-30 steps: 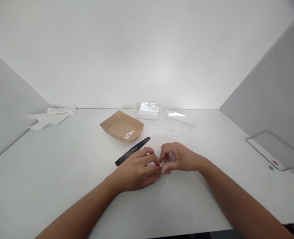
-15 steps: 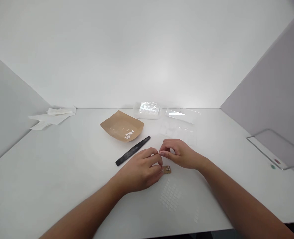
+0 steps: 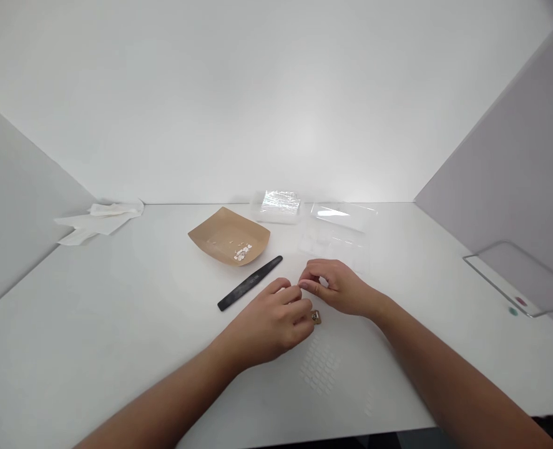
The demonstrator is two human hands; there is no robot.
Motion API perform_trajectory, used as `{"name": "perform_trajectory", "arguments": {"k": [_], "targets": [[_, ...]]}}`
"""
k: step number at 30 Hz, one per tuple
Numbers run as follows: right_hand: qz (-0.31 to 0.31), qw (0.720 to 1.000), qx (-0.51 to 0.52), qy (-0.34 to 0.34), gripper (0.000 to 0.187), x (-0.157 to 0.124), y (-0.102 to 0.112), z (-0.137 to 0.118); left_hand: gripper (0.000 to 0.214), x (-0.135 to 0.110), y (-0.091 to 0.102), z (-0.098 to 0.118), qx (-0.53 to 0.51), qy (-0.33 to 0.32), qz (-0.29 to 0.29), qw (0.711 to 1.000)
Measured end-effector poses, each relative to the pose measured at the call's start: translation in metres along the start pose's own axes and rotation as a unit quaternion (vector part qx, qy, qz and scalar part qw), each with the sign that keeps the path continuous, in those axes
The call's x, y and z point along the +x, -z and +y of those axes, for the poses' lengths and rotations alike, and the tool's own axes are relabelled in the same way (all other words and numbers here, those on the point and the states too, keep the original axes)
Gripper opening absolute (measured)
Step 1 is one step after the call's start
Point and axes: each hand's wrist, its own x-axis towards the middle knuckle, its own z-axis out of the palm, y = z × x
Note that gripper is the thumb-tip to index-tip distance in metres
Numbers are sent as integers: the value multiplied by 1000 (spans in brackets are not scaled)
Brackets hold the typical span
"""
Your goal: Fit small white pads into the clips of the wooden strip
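My left hand (image 3: 271,321) is closed, its fingers curled over the table and partly hiding a small brown-gold piece with a shiny spot (image 3: 316,317). Thumb and index finger of my right hand (image 3: 335,287) pinch together right at the left fingertips. Whatever the two hands hold between them is too small or too hidden to make out. Beside the left hand lies a black nail file (image 3: 251,284), slanting up to the right. Nearer to me, a clear sheet with rows of small tabs (image 3: 320,366) rests on the table.
Behind the file stands a brown paper tray (image 3: 206,237) holding small white flakes. At the back are a shiny plastic packet (image 3: 280,207) and clear plastic trays (image 3: 344,216). White tissues (image 3: 101,219) lie far left. A wire-framed item (image 3: 501,288) stands by the right wall.
My left hand has shifted slightly right and now covers more of the small brown-gold piece. My right hand has barely moved and stays pinched.
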Motion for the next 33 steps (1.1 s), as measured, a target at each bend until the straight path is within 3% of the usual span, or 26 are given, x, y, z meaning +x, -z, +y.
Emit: {"name": "perform_trajectory", "arguments": {"k": [13,19,25,29,33], "targets": [[71,985,-154,18,36,0,-2,13,33,-1,-3,5,15,17,19,1000],[99,974,-202,16,22,-1,2,14,27,-2,1,9,41,46,4,998],[9,979,-205,18,13,-3,8,15,26,-2,4,9,69,41,11,997],[-12,975,-221,14,6,-7,14,9,24,-6,5,7,63,46,-12,997],[-40,972,-231,-25,19,-11,20,4,27,-10,7,3,7,61,-12,998]]}}
